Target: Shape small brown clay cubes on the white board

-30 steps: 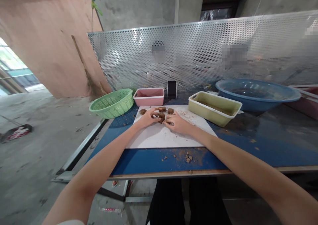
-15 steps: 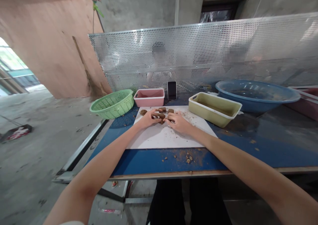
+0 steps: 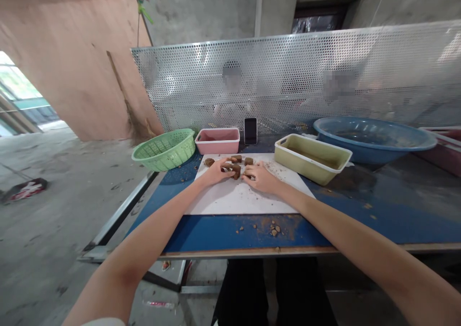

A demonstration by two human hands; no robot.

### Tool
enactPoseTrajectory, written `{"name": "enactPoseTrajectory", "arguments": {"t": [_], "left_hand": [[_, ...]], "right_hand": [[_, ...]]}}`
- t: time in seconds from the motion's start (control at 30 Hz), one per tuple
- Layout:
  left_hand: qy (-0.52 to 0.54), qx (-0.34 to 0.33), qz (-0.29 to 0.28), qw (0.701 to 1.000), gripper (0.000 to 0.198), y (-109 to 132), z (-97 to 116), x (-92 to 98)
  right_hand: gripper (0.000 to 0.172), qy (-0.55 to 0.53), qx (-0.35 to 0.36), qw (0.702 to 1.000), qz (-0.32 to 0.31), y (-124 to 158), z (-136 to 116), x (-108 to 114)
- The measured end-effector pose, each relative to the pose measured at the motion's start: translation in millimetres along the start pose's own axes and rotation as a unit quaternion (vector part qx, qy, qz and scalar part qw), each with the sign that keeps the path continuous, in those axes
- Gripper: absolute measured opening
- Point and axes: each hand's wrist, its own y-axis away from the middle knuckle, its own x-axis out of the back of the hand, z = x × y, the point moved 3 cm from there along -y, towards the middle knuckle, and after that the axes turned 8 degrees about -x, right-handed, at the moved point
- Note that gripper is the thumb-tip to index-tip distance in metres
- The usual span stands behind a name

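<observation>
A white board lies on the blue table. Several brown clay lumps sit along its far edge. My left hand rests on the board with its fingers curled round a brown lump. My right hand lies just to the right, fingers pinched on a small brown piece beside that lump. The two hands almost touch over the lumps.
A green basket, a pink tub, a phone standing upright, a yellow-green tub and a blue basin stand behind the board. A perforated metal screen backs the table. Brown crumbs lie near the front edge.
Both hands stay on the lumps with only small finger movements. The view has shifted slightly to the left.
</observation>
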Motion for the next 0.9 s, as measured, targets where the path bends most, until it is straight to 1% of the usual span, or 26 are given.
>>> {"name": "enactPoseTrajectory", "arguments": {"t": [0.03,0.1,0.23,0.33,0.4,0.53,0.57,0.7,0.73,0.83,0.9], "left_hand": [[0.004,0.003,0.0,1.0,0.069,0.2,0.0,-0.1],[0.019,0.007,-0.003,1.0,0.07,0.8,1.0,-0.6],[0.024,0.003,-0.006,1.0,0.069,1.5,3.5,-0.5],[0.011,-0.01,0.002,1.0,0.069,0.8,2.7,0.4],[0.016,-0.014,-0.001,1.0,0.07,0.1,1.1,0.3],[0.013,-0.028,-0.002,1.0,0.069,-0.3,0.4,0.8],[0.007,-0.031,-0.002,0.999,0.068,-0.2,0.7,0.8],[-0.001,-0.034,-0.009,0.999,0.066,-0.6,0.8,0.1],[0.001,-0.035,-0.008,0.999,0.065,-0.8,0.5,-0.1],[0.007,-0.04,-0.004,0.999,0.063,-1.3,-0.8,0.1],[0.01,-0.035,-0.005,0.999,0.064,-1.0,-1.7,0.4]], "right_hand": [[0.032,0.003,0.0,1.0,-0.012,-0.2,-0.6,-1.2],[0.035,0.005,-0.005,1.0,-0.013,-0.7,-1.7,-1.6],[0.034,0.001,-0.011,1.0,0.019,-0.3,-1.9,1.6],[0.033,0.016,0.0,1.0,0.004,0.6,-0.8,0.0],[0.035,0.025,-0.001,1.0,0.0,0.7,0.5,-1.2],[0.036,0.009,-0.021,0.999,0.045,0.3,3.4,2.2],[0.035,0.009,-0.023,0.999,0.044,0.2,3.7,2.5],[0.037,0.039,-0.006,0.999,-0.006,0.0,3.4,0.1],[0.038,0.04,-0.004,0.999,-0.003,0.0,3.5,0.5],[0.037,0.015,-0.015,0.999,0.041,0.4,4.9,4.8],[0.035,0.006,-0.021,0.998,0.058,1.0,5.9,6.5]]}}
